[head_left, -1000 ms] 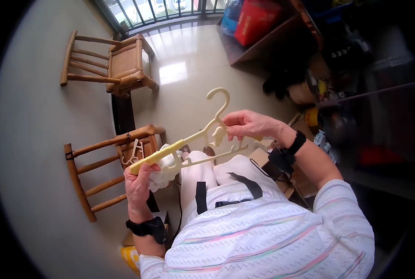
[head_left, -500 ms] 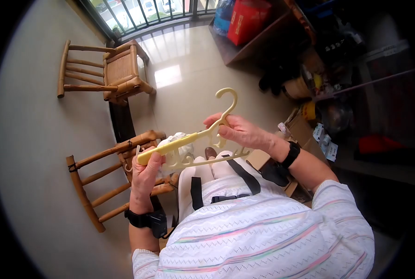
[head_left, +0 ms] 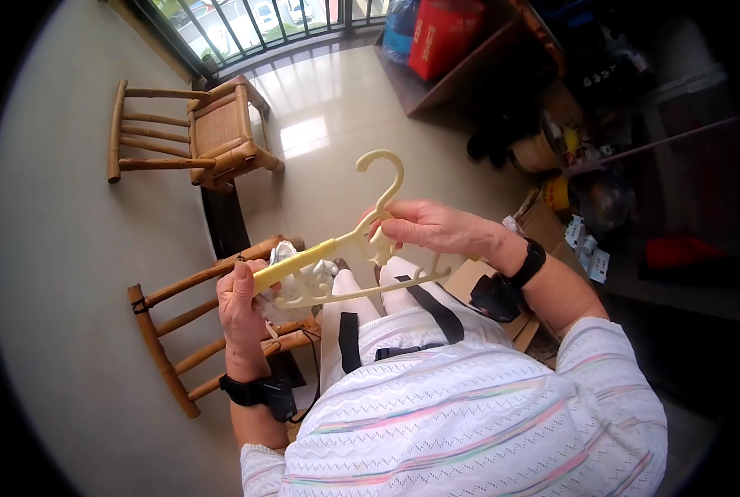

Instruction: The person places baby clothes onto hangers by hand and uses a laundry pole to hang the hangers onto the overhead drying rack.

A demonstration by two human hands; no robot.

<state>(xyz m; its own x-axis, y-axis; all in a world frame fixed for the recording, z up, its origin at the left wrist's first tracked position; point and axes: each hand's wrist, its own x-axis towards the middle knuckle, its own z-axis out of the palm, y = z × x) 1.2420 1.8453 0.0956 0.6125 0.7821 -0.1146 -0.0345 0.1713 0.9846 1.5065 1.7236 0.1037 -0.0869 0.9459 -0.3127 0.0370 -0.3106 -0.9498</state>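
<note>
A pale yellow plastic hanger is held up over my lap, its hook pointing up and away from me. My left hand is closed on the hanger's left end, where a brighter yellow sleeve covers the arm. The thumb and fingers of my right hand pinch the hanger just below the hook. Behind the left part of the hanger is a bunched white cloth, partly hidden; whether my left hand also touches it I cannot tell.
One bamboo chair stands at the upper left, another beside my left arm. A red bag rests in a dark box at the top. Open cardboard boxes and assorted items lie to the right. A barred window is beyond.
The hanger first moved up with both hands, then slightly left. My right hand went from beside the hanger's middle to pinching it below the hook.
</note>
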